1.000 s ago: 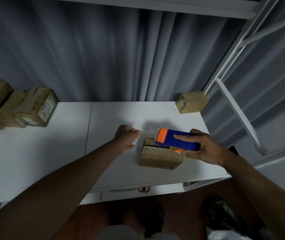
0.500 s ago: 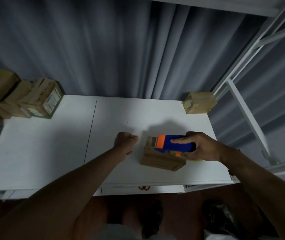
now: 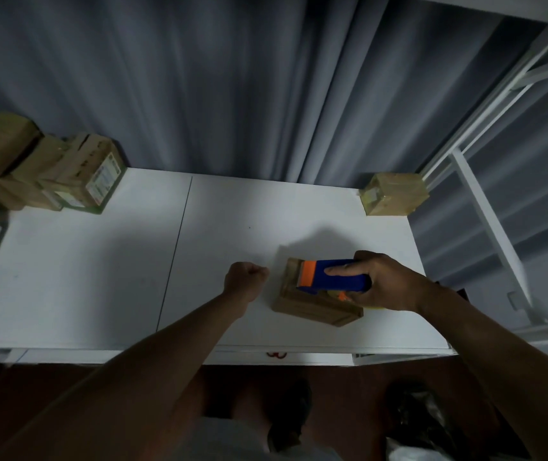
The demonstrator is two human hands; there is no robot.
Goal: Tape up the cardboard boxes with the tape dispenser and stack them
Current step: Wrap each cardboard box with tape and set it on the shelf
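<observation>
Now right hand (image 3: 390, 284) wrapped round blue-and-orange tape dispenser (image 3: 332, 278), forefinger straight along its side, resting atop small cardboard box (image 3: 312, 302) at table's (image 3: 99, 277) four o'clock; left hand (image 3: 244, 282) fisted, empty, at box's nine o'clock.

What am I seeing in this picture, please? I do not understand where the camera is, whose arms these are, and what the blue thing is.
The camera sits on a person's head and looks down, so both arms are that person's own. On the white table lies a small cardboard box. The right hand grips a blue and orange tape dispenser on top of that box. The left hand is a fist beside the box and holds nothing. More boxes stand at the far left, and one taped box stands at the far right corner.
</observation>
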